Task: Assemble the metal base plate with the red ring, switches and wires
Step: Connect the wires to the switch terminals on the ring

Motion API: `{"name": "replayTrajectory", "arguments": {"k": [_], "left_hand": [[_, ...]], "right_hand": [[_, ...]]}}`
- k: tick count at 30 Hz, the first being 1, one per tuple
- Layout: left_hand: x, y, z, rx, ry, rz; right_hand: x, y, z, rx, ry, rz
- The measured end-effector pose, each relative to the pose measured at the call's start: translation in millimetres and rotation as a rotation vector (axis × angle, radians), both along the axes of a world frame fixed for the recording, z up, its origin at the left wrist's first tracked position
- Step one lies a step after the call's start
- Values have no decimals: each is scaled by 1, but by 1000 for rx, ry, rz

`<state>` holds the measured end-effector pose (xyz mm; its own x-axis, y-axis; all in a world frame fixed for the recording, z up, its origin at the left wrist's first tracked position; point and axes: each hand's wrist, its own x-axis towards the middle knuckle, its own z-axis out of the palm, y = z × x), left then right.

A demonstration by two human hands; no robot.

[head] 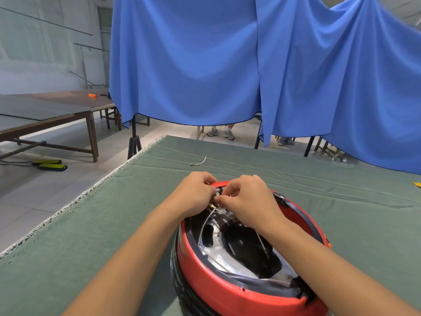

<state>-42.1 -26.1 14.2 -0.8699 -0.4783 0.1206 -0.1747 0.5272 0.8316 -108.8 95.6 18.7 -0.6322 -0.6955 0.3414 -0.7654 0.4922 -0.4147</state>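
Blue cloth (205, 65) hangs across the back of the room, and green fabric covers the tabletop (91, 236) in front of me. On it sits the red ring (227, 290), wrapped around the metal base plate (230, 254), near the front edge and slightly right of centre. I have both hands together at the far rim of the ring. My left hand (193, 195) has its fingers curled in, and my right hand (248, 201) is curled too, thumb and forefinger pinched. Between them I see brass terminals (213, 205) and white wires (206, 223) running down over the plate; I think each hand pinches a connector, though the knuckles hide the contact. One loose wire (199, 161) lies further back on the fabric, well apart.
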Motion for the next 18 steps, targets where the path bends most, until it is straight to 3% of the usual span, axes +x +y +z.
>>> {"name": "replayTrajectory", "arguments": {"k": [18], "left_hand": [[0,-1,-2,37,27,-16]], "right_hand": [[3,3,1,-37,-53,6]]}}
